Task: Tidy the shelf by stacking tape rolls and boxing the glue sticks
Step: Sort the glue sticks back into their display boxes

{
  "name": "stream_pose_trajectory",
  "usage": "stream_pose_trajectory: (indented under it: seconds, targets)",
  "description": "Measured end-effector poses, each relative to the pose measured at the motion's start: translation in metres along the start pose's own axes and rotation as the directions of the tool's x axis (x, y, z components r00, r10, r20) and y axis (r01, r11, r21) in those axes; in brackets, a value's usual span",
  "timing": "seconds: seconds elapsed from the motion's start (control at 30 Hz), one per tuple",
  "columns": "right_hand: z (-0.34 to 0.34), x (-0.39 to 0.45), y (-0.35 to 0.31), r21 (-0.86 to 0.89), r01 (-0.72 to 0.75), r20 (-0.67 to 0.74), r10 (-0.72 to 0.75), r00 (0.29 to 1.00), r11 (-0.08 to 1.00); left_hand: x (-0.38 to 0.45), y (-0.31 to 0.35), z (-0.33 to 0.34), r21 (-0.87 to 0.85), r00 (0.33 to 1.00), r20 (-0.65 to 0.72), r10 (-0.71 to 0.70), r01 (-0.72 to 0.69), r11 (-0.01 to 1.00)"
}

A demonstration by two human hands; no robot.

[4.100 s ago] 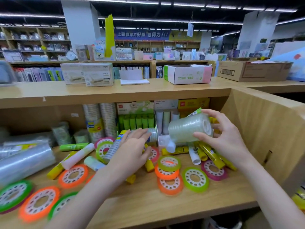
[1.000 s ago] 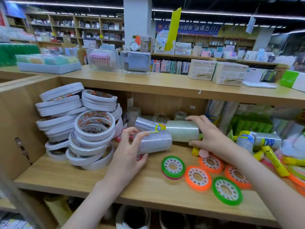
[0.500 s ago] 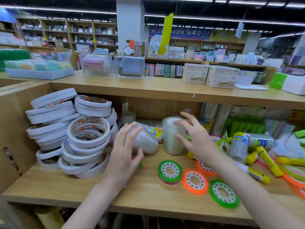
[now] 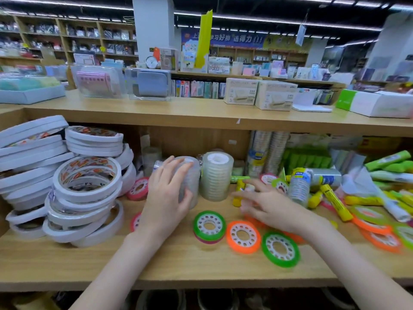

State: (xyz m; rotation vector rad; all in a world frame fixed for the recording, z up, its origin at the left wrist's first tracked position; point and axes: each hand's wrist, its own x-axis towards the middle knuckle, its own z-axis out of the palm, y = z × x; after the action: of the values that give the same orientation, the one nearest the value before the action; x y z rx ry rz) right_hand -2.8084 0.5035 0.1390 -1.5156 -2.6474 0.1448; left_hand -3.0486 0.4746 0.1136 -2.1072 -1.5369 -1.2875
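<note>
On shelf, left hand (image 4: 166,199) now grips upright clear tape stack (image 4: 190,182), right hand (image 4: 268,205) released, open.

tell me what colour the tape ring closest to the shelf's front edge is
Green, with a white holed hub: the tape ring in the head view.

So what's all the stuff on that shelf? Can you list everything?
White tape rings: many, white, piled at the shelf's left.
Clear tape stacks: two, see-through, upright mid-shelf; one free, one under the left hand.
Flat tape discs: several; green, orange, green in front, pink behind, more at right.
Glue sticks: several, yellow, loose at right.
Green tubes: several, far right.
Boxes: two, white, on the top shelf.
Left hand: wrapped on a clear stack.
Right hand: open, blurred, over the discs.
</note>
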Motion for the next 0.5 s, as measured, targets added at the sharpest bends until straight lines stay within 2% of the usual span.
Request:
stream_pose_trajectory:
  seconds: [0.07,0.13,0.2,0.3,0.37,0.5]
  targets:
    - [0.008,0.002,-0.006,-0.093,-0.025,0.046,0.029,0.998,0.995,-0.007,0.011,-0.002,-0.029,0.998,-0.064,0.021,-0.022,0.999]
    - [0.013,0.007,-0.007,-0.104,-0.051,-0.037,0.048,0.998,0.993,-0.017,0.022,-0.003,-0.084,0.997,-0.048,0.064,-0.068,0.994]
    - [0.016,0.012,0.000,-0.013,-0.026,-0.162,0.024,0.986,1.000,-0.027,0.029,-0.002,-0.132,0.990,0.052,0.130,-0.123,0.984]
    - [0.016,0.017,0.012,0.169,0.043,-0.311,0.012,0.950,0.985,-0.034,0.027,0.003,-0.133,0.940,0.243,0.240,-0.213,0.968]
    - [0.010,0.020,0.015,0.199,0.065,-0.324,0.003,0.946,0.978,-0.036,0.022,0.007,-0.095,0.909,0.330,0.255,-0.236,0.967]
    - [0.000,0.030,0.025,0.175,0.125,-0.207,-0.088,0.974,0.977,-0.037,0.019,0.012,-0.009,0.935,0.306,0.180,-0.186,0.982]
